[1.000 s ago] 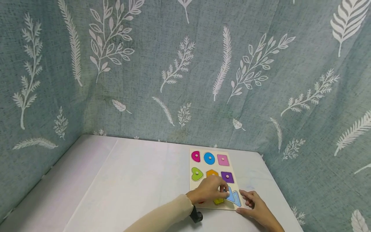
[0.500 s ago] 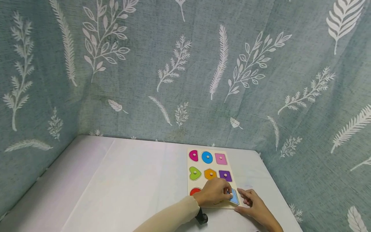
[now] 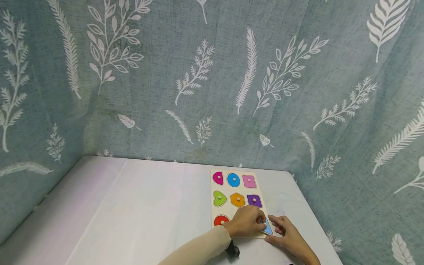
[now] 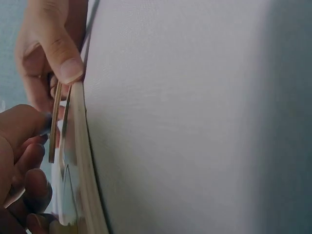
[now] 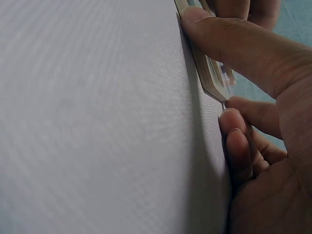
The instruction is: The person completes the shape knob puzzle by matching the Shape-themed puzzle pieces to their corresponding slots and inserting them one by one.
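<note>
My left hand (image 3: 246, 221) pinches the knob of a light blue triangle puzzle piece (image 3: 268, 227) over the near right corner of a wooden peg puzzle board (image 3: 228, 210). Seen edge-on in the left wrist view, the triangle piece (image 4: 55, 124) stands slightly above the board face, tilted. My right hand (image 3: 289, 235) holds that same corner, thumb at the near edge and fingers along the right side. In the right wrist view the right thumb (image 5: 229, 41) presses the board's edge (image 5: 207, 73). The left hand hides part of the board's near row.
Other knobbed pieces sit in the board, among them a green heart (image 3: 219, 198), an orange hexagon (image 3: 237, 200), a purple square (image 3: 254, 200) and a red circle (image 3: 221, 220). A white cloth-covered table (image 3: 142, 213) extends left. Patterned fabric (image 3: 198, 84) hangs behind and at the sides.
My left hand has carried the blue triangle rightward over its matching outline, uncovering more of the red circle and the orange hexagon. My right hand stays at the board's corner. The head view has shifted slightly.
</note>
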`<state>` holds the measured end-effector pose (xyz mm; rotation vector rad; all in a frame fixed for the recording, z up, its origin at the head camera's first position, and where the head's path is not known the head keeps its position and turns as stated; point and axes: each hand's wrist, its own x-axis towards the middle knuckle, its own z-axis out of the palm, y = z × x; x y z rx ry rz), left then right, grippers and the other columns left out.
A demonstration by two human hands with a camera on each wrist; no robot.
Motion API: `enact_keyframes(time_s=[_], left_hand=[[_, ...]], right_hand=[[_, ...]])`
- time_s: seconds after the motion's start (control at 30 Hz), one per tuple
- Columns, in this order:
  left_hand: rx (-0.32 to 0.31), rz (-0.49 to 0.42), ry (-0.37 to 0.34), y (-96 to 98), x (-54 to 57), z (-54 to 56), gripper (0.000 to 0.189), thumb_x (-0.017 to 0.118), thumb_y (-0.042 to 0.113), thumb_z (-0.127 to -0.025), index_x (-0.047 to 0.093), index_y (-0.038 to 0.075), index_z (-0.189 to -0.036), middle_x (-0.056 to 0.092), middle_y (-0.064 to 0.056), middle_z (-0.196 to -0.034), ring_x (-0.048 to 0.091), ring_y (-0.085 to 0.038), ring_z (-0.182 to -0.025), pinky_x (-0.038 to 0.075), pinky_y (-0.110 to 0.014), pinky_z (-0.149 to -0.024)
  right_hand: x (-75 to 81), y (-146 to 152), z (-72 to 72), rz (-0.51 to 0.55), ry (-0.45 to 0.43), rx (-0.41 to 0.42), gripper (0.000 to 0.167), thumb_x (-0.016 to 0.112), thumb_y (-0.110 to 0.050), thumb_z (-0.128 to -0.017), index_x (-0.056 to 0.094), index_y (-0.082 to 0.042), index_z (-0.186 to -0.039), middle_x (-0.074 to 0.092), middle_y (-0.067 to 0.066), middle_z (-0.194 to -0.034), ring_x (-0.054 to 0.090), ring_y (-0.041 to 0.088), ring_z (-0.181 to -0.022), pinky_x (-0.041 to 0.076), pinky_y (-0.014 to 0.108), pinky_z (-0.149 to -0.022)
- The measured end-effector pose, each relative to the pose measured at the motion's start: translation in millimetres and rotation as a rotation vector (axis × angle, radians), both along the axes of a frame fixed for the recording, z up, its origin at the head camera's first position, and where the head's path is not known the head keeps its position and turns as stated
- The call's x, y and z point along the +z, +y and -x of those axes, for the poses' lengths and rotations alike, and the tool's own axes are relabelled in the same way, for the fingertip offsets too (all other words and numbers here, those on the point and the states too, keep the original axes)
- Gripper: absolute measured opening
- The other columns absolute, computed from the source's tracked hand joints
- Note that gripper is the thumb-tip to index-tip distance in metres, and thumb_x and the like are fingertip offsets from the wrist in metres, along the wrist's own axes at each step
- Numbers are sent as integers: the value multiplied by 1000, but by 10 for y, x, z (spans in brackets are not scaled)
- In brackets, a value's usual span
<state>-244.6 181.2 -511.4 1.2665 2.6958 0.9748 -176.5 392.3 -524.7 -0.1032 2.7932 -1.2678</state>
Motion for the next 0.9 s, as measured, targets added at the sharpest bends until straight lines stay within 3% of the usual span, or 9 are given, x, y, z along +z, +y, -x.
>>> enact_keyframes(time_s=[0.43, 0.9], left_hand=[[-12, 23, 4, 60, -24, 9, 10, 78, 24, -90, 79, 16, -95, 52, 17, -65, 47, 2, -62, 38, -14, -58], [3, 55, -4, 38, -1, 21, 6, 76, 20, -89, 77, 14, -90, 52, 15, -63, 46, 0, -59, 36, -15, -56]], right_hand=[[-9, 16, -9, 63, 6, 24, 73, 88, -24, -82, 56, -2, -144, 48, 9, -110, 45, 13, -89, 43, 25, -76], [10, 10, 4, 37, -3, 9, 76, 89, -27, -80, 57, -2, -144, 45, 7, -104, 44, 14, -87, 41, 25, -72]])
